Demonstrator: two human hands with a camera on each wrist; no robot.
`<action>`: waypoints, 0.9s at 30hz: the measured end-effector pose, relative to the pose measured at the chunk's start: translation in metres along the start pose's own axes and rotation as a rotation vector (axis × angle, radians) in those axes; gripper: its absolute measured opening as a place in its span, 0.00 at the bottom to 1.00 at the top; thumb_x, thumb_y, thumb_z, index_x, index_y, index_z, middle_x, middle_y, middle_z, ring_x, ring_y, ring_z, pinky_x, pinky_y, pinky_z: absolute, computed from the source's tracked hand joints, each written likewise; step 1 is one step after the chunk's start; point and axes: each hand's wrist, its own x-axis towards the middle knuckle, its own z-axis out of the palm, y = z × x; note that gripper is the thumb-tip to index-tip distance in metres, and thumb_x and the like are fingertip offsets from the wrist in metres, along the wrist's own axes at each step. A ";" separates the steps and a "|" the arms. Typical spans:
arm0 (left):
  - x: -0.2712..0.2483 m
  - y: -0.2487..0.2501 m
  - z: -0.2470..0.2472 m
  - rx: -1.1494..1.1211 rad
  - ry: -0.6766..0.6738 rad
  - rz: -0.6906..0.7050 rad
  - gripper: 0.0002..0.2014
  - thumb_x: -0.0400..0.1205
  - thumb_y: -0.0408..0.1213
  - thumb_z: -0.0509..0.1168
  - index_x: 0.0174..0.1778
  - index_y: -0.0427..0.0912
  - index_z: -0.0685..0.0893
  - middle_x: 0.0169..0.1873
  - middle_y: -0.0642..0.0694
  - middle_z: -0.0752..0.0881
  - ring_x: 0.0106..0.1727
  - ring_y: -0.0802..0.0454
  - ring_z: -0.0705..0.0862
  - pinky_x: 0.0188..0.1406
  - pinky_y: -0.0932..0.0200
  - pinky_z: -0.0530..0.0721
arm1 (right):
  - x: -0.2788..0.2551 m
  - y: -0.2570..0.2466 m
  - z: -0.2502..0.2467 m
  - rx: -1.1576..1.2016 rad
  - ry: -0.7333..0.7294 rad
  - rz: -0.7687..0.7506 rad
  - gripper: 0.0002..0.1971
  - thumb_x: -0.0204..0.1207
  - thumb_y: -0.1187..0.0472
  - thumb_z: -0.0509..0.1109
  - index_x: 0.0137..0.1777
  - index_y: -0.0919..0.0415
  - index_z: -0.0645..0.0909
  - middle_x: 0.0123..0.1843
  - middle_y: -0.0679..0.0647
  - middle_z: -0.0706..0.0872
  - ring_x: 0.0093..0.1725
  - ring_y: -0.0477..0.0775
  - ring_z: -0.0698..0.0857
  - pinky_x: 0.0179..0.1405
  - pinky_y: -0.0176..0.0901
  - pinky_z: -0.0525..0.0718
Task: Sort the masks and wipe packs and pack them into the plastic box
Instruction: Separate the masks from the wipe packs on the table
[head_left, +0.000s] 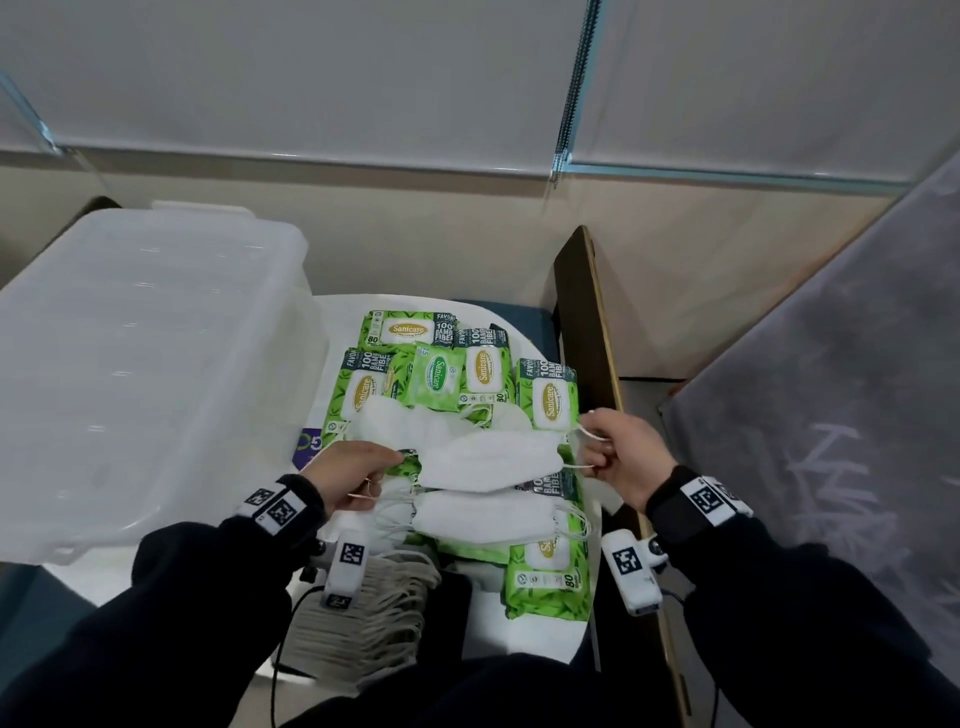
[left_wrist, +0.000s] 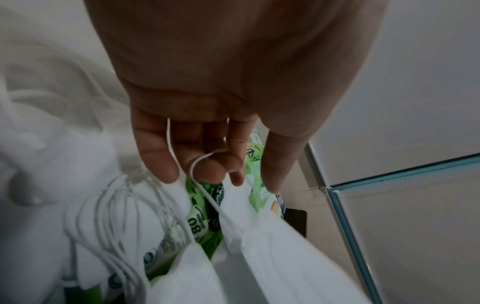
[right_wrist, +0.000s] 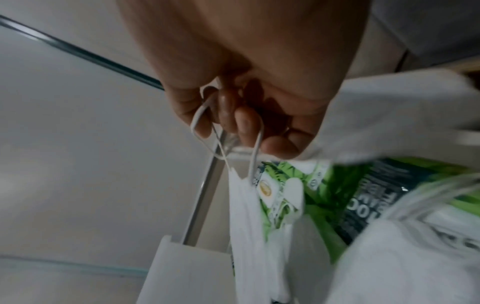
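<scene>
Mask (head_left: 488, 460), white, folded flat, held up between both hands just above the heap of other masks (head_left: 483, 512) and green wipe packs (head_left: 548, 397) on the small white table (head_left: 535, 636). Plastic box (head_left: 145, 364) beside the heap to the left, clear, nothing visible inside.

Left wrist view: left hand (left_wrist: 207, 123), fingers curled, ear loop (left_wrist: 193, 166) hooked round one fingertip; mask hangs below.

Right wrist view: right hand (right_wrist: 241, 98) curled tight, pinching the other ear loop (right_wrist: 200, 123); wipe packs blurred underneath.
</scene>
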 end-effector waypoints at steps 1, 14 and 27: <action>0.001 0.000 0.001 0.003 0.008 0.014 0.12 0.79 0.41 0.78 0.54 0.38 0.89 0.35 0.46 0.84 0.34 0.49 0.84 0.41 0.52 0.87 | 0.000 -0.006 0.006 -0.029 -0.033 -0.031 0.25 0.84 0.65 0.68 0.24 0.51 0.72 0.24 0.49 0.62 0.25 0.51 0.61 0.30 0.45 0.66; -0.041 0.094 0.035 0.470 -0.027 0.770 0.33 0.73 0.52 0.82 0.74 0.66 0.78 0.70 0.62 0.80 0.69 0.62 0.80 0.69 0.53 0.81 | -0.009 -0.060 0.054 -0.361 -0.293 -0.143 0.14 0.76 0.77 0.73 0.31 0.66 0.79 0.38 0.64 0.84 0.33 0.56 0.85 0.32 0.47 0.91; -0.035 0.098 0.095 0.396 -0.320 0.804 0.25 0.66 0.43 0.88 0.58 0.54 0.88 0.37 0.53 0.82 0.40 0.55 0.81 0.51 0.52 0.79 | -0.018 -0.075 0.035 -0.272 -0.231 -0.052 0.22 0.81 0.73 0.66 0.26 0.57 0.79 0.32 0.62 0.86 0.24 0.51 0.77 0.21 0.36 0.74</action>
